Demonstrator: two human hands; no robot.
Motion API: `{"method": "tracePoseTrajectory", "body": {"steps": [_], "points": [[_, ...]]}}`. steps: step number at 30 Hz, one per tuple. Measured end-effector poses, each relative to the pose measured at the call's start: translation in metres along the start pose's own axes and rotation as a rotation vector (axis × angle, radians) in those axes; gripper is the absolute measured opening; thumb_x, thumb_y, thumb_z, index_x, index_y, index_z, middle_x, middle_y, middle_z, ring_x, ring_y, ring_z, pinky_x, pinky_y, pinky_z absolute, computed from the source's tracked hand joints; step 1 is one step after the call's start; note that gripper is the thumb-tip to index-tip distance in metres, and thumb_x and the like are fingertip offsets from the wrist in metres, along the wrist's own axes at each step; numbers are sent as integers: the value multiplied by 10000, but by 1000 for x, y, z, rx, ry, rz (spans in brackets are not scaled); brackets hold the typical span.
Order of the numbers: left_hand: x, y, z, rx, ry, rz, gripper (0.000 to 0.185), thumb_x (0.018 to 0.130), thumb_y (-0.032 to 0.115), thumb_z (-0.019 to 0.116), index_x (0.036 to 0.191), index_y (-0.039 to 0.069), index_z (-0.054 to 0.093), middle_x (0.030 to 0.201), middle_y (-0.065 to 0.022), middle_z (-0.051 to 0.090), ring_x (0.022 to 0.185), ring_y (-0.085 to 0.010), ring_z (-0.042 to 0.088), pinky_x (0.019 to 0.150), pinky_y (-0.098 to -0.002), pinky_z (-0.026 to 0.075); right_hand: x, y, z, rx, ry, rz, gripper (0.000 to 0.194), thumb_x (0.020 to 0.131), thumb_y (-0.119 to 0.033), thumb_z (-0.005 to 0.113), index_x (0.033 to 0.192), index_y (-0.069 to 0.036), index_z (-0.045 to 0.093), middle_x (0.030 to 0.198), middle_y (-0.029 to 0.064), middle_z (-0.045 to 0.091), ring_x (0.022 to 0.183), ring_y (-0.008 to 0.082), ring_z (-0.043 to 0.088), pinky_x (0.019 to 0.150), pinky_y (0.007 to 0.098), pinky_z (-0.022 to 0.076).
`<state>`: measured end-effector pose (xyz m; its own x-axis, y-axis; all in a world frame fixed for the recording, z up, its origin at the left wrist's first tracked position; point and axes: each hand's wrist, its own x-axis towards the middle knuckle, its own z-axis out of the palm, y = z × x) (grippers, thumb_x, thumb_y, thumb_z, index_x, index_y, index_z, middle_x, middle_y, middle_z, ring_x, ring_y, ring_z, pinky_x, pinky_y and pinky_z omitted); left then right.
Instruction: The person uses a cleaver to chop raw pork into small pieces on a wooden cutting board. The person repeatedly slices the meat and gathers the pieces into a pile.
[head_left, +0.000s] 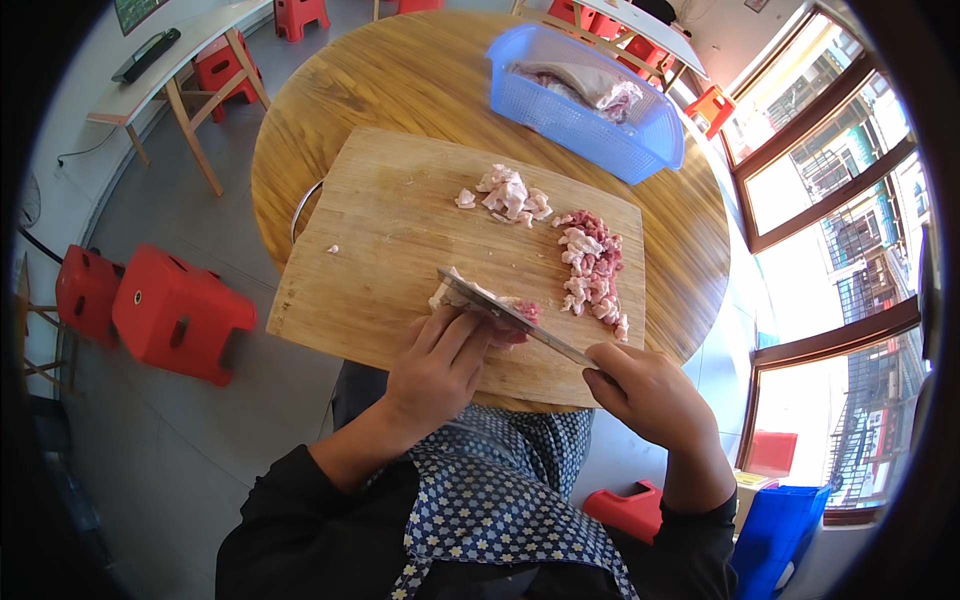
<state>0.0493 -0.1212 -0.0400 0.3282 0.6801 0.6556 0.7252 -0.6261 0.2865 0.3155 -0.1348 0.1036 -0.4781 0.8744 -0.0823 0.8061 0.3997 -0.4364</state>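
Observation:
My right hand (645, 390) grips the handle of a kitchen knife (551, 341), whose blade slants up and left across a piece of raw meat (517, 309). Fingers bent, my left hand (446, 360) presses that meat down onto the wooden cutting board (375, 225), close beside the blade. Part of the meat is hidden under the fingers and the knife. To the right lies a strip of diced red and pale meat (592, 262). Farther up the board sits a small heap of pale fat pieces (510, 195).
The board lies on a round wooden table (307, 120), with a metal handle (301, 210) at its left edge. Behind it, a blue plastic basket (585, 139) holds a larger slab of meat (577, 82). Red plastic stools (180, 311) stand on the floor to the left.

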Motion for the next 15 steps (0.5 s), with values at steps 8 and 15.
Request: {"method": "tracePoseTrajectory", "body": {"steps": [8,15], "points": [[-1,2,-4,-26,-66,1,402,913,164,713,1270,-20,735,1380,-202,664,1307,-375,630,1092,-481,509,9,-11,-3,-6,-62,74,149,1027,-121,706,1074,-24,604,775,200,661,712,444,674,643,517,513],[6,-3,-13,-109,-126,-42,404,919,171,699,1268,-30,729,1387,-222,654,1313,-387,631,1101,-499,515,18,-15,-11,-30,-177,132,160,1028,-114,702,1008,-31,567,733,208,653,670,455,672,612,520,506]]}}
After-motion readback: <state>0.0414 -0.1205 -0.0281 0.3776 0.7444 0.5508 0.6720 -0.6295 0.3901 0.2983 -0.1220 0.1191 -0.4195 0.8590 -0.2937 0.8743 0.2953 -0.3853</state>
